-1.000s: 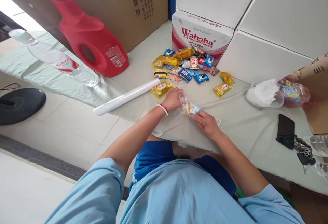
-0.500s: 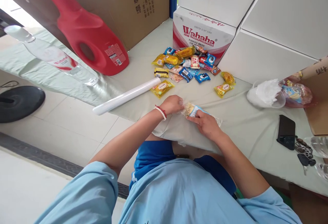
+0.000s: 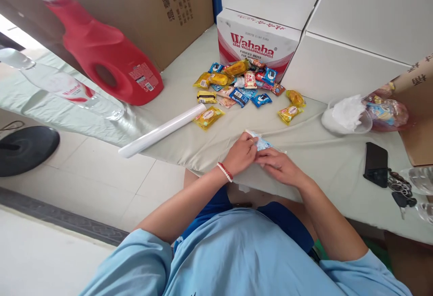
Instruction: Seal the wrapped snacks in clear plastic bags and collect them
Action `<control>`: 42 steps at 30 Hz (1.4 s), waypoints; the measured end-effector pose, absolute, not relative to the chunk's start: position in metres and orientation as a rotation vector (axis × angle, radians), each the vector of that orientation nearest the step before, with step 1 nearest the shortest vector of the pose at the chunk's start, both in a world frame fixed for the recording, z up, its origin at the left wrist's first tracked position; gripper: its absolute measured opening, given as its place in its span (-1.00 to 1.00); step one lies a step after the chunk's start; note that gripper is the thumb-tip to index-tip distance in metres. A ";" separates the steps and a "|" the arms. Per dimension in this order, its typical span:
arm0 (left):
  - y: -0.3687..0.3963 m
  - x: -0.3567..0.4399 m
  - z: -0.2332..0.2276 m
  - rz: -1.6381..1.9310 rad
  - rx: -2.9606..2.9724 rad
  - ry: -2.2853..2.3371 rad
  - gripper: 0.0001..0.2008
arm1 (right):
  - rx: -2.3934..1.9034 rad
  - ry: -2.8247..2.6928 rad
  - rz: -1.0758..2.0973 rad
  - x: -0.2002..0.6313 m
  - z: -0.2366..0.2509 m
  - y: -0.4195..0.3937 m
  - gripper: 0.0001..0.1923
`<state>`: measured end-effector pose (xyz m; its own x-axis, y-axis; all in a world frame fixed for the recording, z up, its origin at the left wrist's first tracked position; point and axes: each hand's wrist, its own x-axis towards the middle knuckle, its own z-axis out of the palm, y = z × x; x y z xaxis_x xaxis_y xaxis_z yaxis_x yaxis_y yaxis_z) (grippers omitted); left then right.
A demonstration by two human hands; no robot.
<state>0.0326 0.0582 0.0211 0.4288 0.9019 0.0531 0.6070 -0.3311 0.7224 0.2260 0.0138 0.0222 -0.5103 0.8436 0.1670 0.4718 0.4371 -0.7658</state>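
Left hand (image 3: 241, 153) and right hand (image 3: 279, 166) pinch a clear snack bag (image 3: 262, 144) on the bench (image 3: 189, 138), at 6 o'clock from the snack pile (image 3: 243, 86); uneven pulling could tear the film.

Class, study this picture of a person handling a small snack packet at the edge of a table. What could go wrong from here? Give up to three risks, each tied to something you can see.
1. The snack packet sits between the left hand and the right hand close to the table's front edge; it could slip to the floor.
2. The white roll overhangs that edge, so a nudge from the left elbow may tip it off.
3. The phone and keys lie near the right arm and might get swept.
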 end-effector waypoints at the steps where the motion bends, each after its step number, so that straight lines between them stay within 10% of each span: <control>1: 0.054 0.033 0.018 0.579 2.132 1.285 -0.59 | -1.232 -1.984 0.856 0.234 0.020 0.010 -0.68; 7: 0.032 0.040 0.006 0.416 2.439 1.466 -0.56 | -1.819 -1.585 0.371 0.256 -0.016 -0.003 -0.62; 26: 0.043 0.009 0.006 0.728 2.198 1.159 -0.64 | -1.463 -1.435 1.311 0.167 0.026 0.067 -0.87; 36: 0.061 -0.002 -0.015 0.883 1.654 1.651 -0.63 | -1.738 -1.880 0.807 0.165 0.025 0.063 -0.89; 42: 0.071 0.016 0.006 0.582 1.965 1.608 -0.69 | -1.670 -1.481 1.091 0.167 0.022 0.050 -0.85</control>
